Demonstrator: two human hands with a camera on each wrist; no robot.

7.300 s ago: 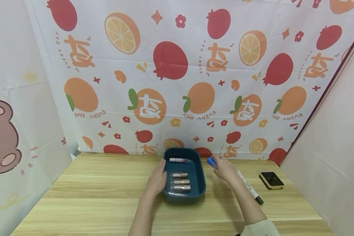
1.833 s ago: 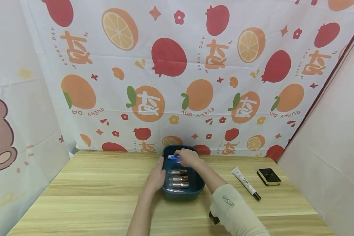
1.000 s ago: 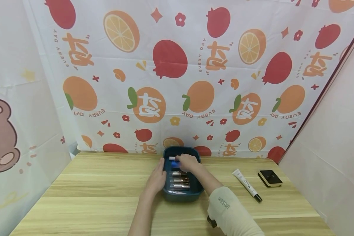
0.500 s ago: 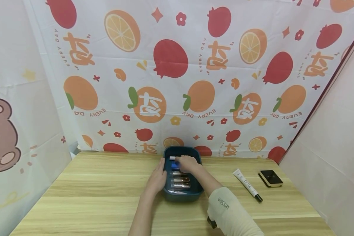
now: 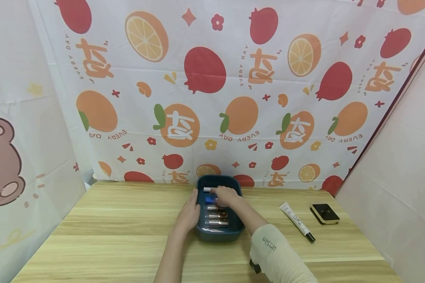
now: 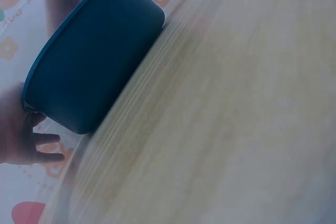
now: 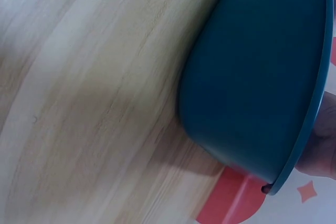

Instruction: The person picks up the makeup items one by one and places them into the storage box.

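In the head view, a dark teal plastic bin [image 5: 219, 237] stands at the back middle of the table. My left hand [image 5: 187, 214] lies along its left side; the left wrist view shows those fingers [image 6: 48, 139] stretched out beside the bin's rim. Over the bin's far half, my right hand [image 5: 226, 196] pinches a small blue box [image 5: 210, 200], whose right end is hidden under the fingers. Just beyond it shows the pale end of a lip gloss tube [image 5: 207, 189], the rest covered by the hand. Several lipsticks [image 5: 216, 215] lie crosswise nearer the front.
To the right of the bin lies a white tube with a black cap [image 5: 297, 222]. Farther right is a black and gold square case [image 5: 324, 214]. A printed cloth [image 5: 212, 118] hangs behind the wooden table [image 5: 127, 220]. A dark object [image 5: 255, 267] shows beside the right sleeve.
My right hand has brought the blue box from the bin's right side into it. Lately the box has shifted slightly toward the lipsticks. My left hand has stayed at the bin's left side.
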